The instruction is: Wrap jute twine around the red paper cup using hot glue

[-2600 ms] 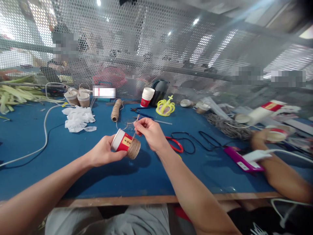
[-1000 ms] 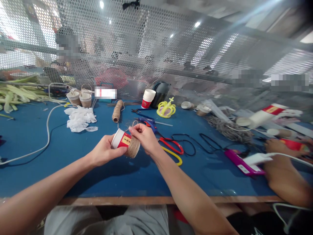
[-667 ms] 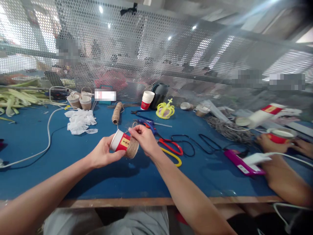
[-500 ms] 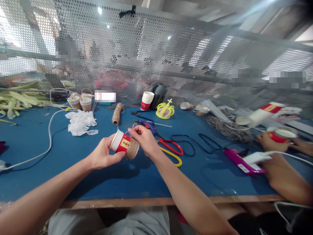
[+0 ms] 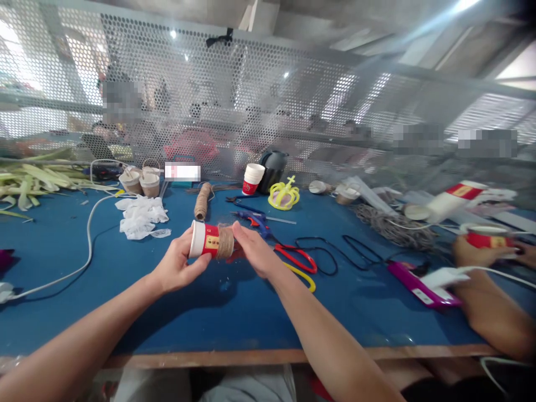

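A white and red paper cup (image 5: 205,240) lies sideways in my left hand (image 5: 178,265), whose fingers and thumb wrap round its rim end. Brown twine (image 5: 225,242) is wound around the other end of the cup. My right hand (image 5: 254,249) is at the cup's base beside the twine; its fingers look extended and together, and whether they pinch the twine is hidden. Behind the cup lies a twine spool (image 5: 202,202). A blue glue gun (image 5: 256,221) and scissors with red and yellow handles (image 5: 296,259) lie beyond my right hand.
On the blue table (image 5: 180,324) are white crumpled cloth (image 5: 142,215), stacked cups (image 5: 252,178), a yellow crown-shaped piece (image 5: 283,195), grey cord (image 5: 389,226) and a purple power strip (image 5: 422,287). At right, another person's hand (image 5: 471,251) holds a cup. A perforated screen (image 5: 251,84) stands behind.
The cup has turned to lie more level. My right hand has moved from its upper side to the base end, its fingers now straighter. The other person's cup has shifted slightly.
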Tool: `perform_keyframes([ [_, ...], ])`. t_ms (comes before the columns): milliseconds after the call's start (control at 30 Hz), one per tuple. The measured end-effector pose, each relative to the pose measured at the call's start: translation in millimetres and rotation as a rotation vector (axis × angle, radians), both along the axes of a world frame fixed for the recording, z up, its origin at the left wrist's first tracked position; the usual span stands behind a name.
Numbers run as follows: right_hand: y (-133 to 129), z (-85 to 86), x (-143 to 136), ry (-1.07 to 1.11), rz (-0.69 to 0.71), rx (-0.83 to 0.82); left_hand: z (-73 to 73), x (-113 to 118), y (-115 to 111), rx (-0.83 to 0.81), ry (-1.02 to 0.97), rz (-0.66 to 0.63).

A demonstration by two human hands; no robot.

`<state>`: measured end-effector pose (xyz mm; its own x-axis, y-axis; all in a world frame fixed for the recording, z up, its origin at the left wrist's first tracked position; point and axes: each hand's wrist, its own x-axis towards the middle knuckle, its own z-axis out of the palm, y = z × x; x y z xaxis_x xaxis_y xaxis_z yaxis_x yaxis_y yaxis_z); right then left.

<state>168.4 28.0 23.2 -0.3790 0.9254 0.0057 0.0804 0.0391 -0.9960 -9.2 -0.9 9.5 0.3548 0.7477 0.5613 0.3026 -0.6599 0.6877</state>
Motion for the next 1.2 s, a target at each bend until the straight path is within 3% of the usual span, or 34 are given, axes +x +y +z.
perform_keyframes([
  [100,-2,2.1,1,-0.022,0.035,0.056,-1.7,0,3,-0.062,-0.037,-0.031],
  [267,-4,1.6,4,-0.204,-0.004,0.283,-5.7,2,6,-0.591,-0.349,-0.101],
  [367,-6,0.9,3,-0.301,0.022,0.354,-5.1,4,8,-0.727,-0.510,-0.114],
  [533,-5,0.8,2,-0.271,0.076,0.491,-1.2,6,7,-0.719,-0.454,-0.068],
  [833,-4,-7.0,-3,0.081,0.027,0.174,-5.4,11,-4,-0.649,-0.176,-0.132],
  [1033,-8,-2.9,-5,0.073,-0.028,0.136,-2.7,13,-8,-0.661,-0.176,-0.134],
  [1200,-8,-3.6,-4,0.049,-0.053,0.198,1.2,11,-8,-0.658,-0.192,-0.098],
])
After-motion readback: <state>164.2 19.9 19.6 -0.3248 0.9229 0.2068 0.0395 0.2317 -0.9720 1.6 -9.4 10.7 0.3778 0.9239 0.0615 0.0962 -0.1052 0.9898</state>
